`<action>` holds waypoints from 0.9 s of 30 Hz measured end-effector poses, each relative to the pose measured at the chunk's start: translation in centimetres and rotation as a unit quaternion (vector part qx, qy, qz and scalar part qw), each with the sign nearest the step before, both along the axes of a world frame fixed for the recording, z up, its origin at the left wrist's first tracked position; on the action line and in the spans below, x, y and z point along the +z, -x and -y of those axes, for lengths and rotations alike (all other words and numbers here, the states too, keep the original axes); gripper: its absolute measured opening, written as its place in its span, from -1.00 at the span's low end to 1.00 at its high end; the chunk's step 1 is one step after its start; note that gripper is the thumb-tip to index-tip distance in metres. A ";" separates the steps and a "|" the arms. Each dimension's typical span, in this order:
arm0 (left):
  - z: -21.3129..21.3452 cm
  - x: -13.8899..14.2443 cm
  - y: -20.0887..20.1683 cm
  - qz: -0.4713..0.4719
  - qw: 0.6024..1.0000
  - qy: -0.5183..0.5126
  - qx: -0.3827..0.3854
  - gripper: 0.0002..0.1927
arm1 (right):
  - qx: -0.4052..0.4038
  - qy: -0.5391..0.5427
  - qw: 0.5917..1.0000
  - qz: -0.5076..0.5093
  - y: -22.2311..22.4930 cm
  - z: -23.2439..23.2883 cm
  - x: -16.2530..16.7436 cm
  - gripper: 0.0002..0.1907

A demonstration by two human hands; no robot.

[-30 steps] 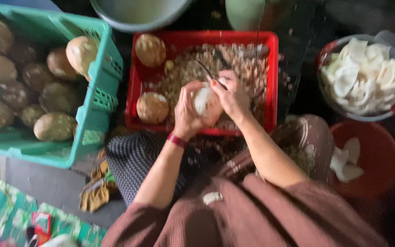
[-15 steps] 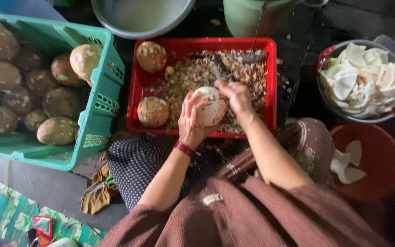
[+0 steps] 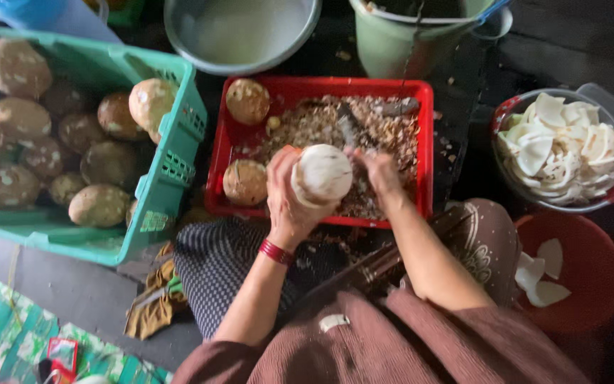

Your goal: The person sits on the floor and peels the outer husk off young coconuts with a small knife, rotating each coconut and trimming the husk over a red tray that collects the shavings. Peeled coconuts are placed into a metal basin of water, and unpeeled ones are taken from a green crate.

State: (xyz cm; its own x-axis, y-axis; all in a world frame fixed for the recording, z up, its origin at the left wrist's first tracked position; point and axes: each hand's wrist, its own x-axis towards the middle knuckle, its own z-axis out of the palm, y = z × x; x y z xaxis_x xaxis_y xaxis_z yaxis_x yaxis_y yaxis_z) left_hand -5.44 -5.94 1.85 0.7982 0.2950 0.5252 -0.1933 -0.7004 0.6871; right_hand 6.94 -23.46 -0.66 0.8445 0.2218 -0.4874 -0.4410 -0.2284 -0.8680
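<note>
My left hand cups a round, peeled whitish coconut over a red crate. My right hand sits just right of the coconut, fingers closed on a knife whose grey blade points away over the crate. The crate is full of brown shavings. Two brown unpeeled coconuts lie in it, one at the far left corner and one at the near left. A red band circles my left wrist.
A green crate on the left holds several brown coconuts. Beyond it stand a metal bowl and a green bucket. On the right, a bowl holds white coconut pieces above a red bowl.
The view has shifted closer. My left hand has turned the coconut so its pale peeled side faces up, and my right hand has slipped from on top of it to its right side.
</note>
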 end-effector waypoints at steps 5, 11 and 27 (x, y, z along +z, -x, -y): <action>0.6 -1.2 -0.6 -0.058 0.986 0.154 -0.039 0.31 | 0.027 -0.092 0.991 0.089 -0.2 -0.7 -1.6 -0.53; 0.4 -1.2 -0.1 -0.048 0.991 0.116 -0.054 0.36 | -0.035 -0.213 0.975 -0.059 0.4 -0.6 -3.0 -0.56; -2.5 -0.2 -0.3 -0.187 0.947 0.247 -0.087 0.23 | -0.004 -0.041 0.999 -0.013 -0.3 -0.6 -1.2 -0.62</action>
